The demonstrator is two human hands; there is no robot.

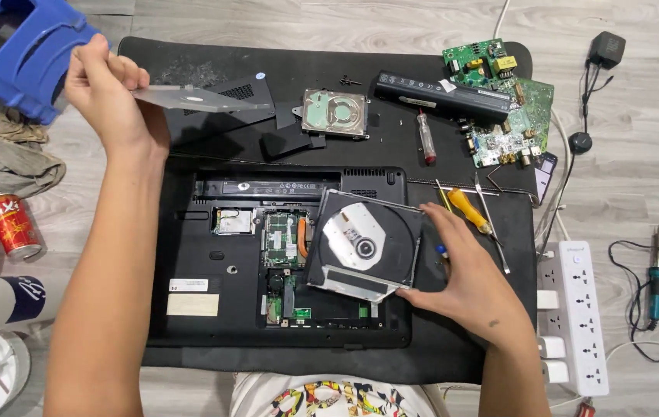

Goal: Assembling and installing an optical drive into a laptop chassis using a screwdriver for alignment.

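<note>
Hands work over an opened black laptop [213,293] lying bottom-up on a black mat [468,340] on the wooden floor. The right hand [464,274] grips the optical drive [362,245] by its right edge, fingers wrapped over the side nearest the wrist; the drive sits tilted across the laptop's open bay, its exposed tray and spindle facing up, directly left of that hand. The left hand [105,93] is raised at the mat's far left corner, pinching a thin grey metal cover plate [190,98] (held flat, reaching out to the right of the fingers). Beyond the laptop lie a bare hard drive [335,113], a long black battery [441,96] and green circuit boards [508,108]. A yellow-handled screwdriver [470,210] rests just beyond the right hand.
</note>
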